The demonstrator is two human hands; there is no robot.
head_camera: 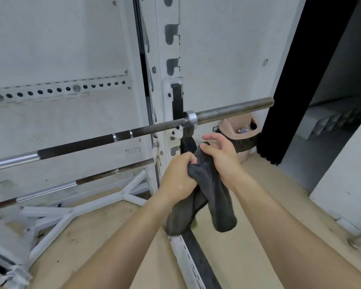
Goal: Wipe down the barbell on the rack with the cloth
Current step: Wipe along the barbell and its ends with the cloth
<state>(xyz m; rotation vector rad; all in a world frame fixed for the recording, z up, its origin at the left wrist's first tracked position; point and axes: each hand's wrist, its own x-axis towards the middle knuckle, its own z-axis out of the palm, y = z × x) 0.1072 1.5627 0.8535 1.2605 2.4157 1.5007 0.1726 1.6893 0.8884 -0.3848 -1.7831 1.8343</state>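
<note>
Under the barbell (133, 132), gripped bunched grey cloth (215, 195) in left hand (178, 174) and right hand (219, 157), risked snagging dangling ends on rack (160, 49).

Open air lay in front of and above the long steel barbell with dark knurled bands (75, 147), left of the white slotted steel rack upright (161, 59). The upright and its black hook bracket (188, 130) blocked the collar. The sleeve stood free; just below it, left hand (179, 174) and right hand (219, 157) kept a grip on the dark grey cloth (215, 195). A second, rusty bar (50, 189) and white floor braces (104, 202) lay lower. A tan bin (230, 130) and a black panel (296, 80) closed the right.
</note>
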